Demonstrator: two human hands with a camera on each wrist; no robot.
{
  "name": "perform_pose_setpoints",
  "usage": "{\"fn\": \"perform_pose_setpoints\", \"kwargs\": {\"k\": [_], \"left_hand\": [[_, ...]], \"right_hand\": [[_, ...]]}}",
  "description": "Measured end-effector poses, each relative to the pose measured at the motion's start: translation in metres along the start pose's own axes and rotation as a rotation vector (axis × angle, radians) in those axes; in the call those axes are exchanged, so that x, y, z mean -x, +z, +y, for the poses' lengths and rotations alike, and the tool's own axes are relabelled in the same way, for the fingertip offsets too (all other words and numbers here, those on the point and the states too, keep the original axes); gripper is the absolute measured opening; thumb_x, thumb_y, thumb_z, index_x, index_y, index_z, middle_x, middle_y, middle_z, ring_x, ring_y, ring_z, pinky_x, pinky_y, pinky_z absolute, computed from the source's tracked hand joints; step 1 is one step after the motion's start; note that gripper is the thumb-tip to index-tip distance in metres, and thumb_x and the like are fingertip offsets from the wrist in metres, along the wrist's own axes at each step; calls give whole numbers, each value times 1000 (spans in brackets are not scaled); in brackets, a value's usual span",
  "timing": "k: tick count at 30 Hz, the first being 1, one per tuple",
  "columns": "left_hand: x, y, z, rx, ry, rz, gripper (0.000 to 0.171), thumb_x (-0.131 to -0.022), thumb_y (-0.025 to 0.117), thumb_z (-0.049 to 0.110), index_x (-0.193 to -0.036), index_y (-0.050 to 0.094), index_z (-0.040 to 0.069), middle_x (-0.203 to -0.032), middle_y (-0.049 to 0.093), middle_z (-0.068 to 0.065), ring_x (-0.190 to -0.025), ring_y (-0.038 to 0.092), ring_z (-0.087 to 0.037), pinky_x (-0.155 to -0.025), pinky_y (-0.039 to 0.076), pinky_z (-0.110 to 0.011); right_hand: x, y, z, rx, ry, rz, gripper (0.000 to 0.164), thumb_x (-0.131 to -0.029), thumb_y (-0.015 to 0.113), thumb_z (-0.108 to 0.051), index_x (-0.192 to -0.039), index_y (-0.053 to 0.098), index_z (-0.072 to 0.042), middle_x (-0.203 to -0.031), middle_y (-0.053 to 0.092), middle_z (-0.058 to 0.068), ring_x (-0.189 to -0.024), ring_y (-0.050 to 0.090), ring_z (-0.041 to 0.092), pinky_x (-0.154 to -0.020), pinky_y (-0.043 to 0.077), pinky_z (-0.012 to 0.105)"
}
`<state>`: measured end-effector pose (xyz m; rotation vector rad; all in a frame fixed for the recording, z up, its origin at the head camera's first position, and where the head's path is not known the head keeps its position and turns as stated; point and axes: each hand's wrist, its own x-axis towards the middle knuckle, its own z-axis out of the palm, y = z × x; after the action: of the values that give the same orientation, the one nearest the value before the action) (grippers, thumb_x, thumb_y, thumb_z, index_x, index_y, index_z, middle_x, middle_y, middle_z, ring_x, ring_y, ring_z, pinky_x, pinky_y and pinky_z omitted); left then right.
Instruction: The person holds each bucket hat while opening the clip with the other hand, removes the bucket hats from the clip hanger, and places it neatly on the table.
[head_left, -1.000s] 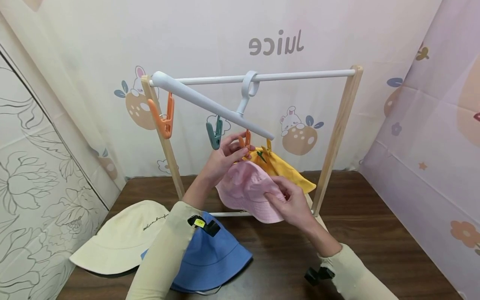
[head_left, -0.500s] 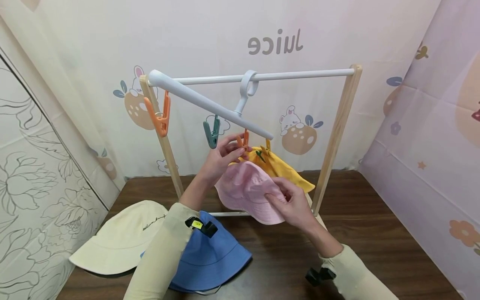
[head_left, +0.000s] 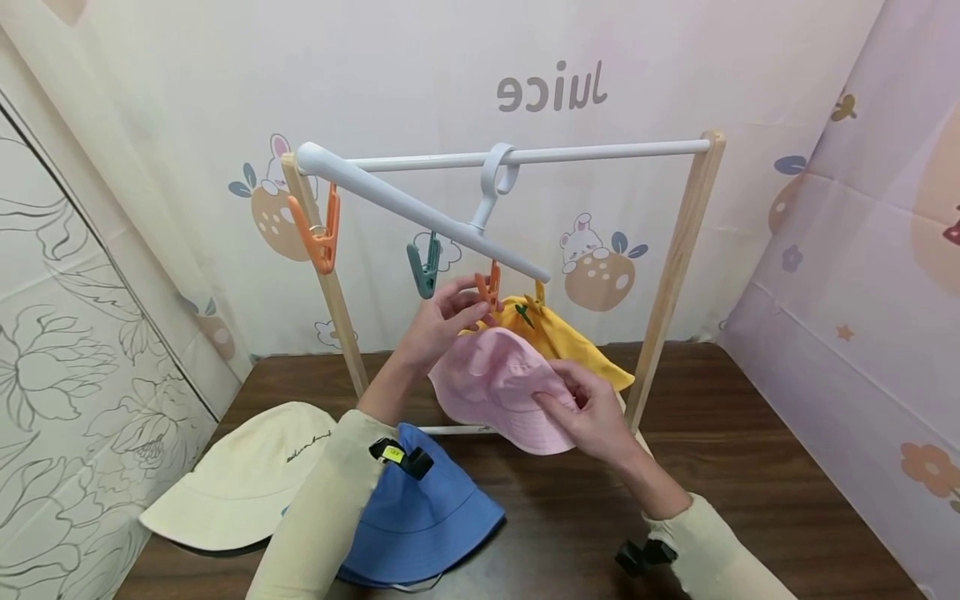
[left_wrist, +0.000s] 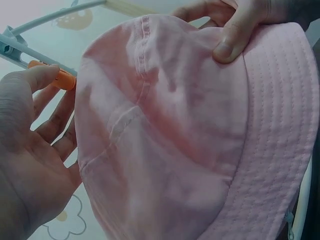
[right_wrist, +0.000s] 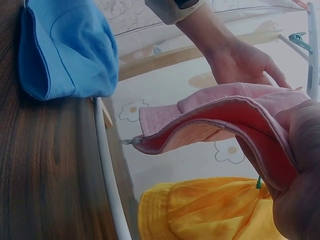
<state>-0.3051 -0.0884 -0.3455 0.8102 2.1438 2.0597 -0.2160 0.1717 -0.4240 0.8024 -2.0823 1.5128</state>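
Observation:
My right hand (head_left: 592, 412) grips a pink bucket hat (head_left: 498, 379) by its side, thumb on the near face. In the left wrist view the hat's crown (left_wrist: 165, 115) fills the middle. My left hand (head_left: 442, 325) pinches an orange clothespin (head_left: 489, 287) hanging under a pale blue hanger (head_left: 405, 204); the hat's top is just below it. Whether the clothespin bites the hat I cannot tell. Behind, a yellow hat (head_left: 573, 342) hangs from a yellow clothespin (head_left: 537, 296) at the hanger's lower end. The right wrist view shows the pink hat's open underside.
The hanger tilts down to the right on a white rod of a wooden rack (head_left: 678, 275). A green clothespin (head_left: 425, 267) and another orange clothespin (head_left: 321, 233) hang on its left half. A cream hat (head_left: 240, 479) and a blue hat (head_left: 423, 517) lie on the dark table (head_left: 720, 500).
The pink hat and my right hand have shifted very slightly down. My left hand stays at the orange clothespin, and the hanger keeps about the same tilt.

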Motion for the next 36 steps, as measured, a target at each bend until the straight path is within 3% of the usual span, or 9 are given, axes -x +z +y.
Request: {"fn": "perform_pose_setpoints", "kwargs": {"k": [7,10,14,18,28,36], "left_hand": [[3,2,-1,-24,15,-22,48,-112,63,11,-160,57,5,-140,74,-30,-107,76,-13,-108,63,-41],[4,2,-1,-25,18,-27,48,-112,64,12,-160,57,6,-140,74,-30,-109,76,-15,-104,64,-34],[7,2,-1,-43,26,-29,49,-112,64,12,-160,57,6,-140,75,-30,-111,78,-19,-106,65,-36],[9,0,-4,-71,31,-31,49,-112,63,11,-160,57,5,-137,77,-29,-114,79,-25,-108,65,-39],[14,-4,-11,-87,66,-51,47,-112,62,8,-158,59,2,-132,78,-32,-108,80,-22,-94,63,-25],[20,-9,-14,-76,76,-43,45,-110,62,7,-154,61,-2,-129,79,-31,-101,79,-13,-90,63,-24]], "right_hand": [[1,-5,0,4,-22,-16,38,-88,81,19,-123,75,3,-98,83,21,-86,70,-5,-69,58,16],[1,-6,0,-18,-41,-22,39,-88,80,20,-123,75,4,-100,85,9,-86,70,-5,-70,58,15],[2,-6,1,-56,-71,-31,39,-87,79,23,-122,74,6,-105,83,-10,-87,70,-5,-70,58,15],[3,-7,1,-68,-79,-41,40,-87,78,24,-123,74,6,-107,82,-16,-87,70,-5,-70,58,15],[6,-9,-2,-75,-76,-72,41,-88,78,23,-125,74,6,-108,83,-14,-86,70,-4,-68,58,17],[8,-13,-4,-56,-86,-73,43,-86,80,23,-124,75,4,-96,84,13,-82,69,-4,-64,57,18]]}}
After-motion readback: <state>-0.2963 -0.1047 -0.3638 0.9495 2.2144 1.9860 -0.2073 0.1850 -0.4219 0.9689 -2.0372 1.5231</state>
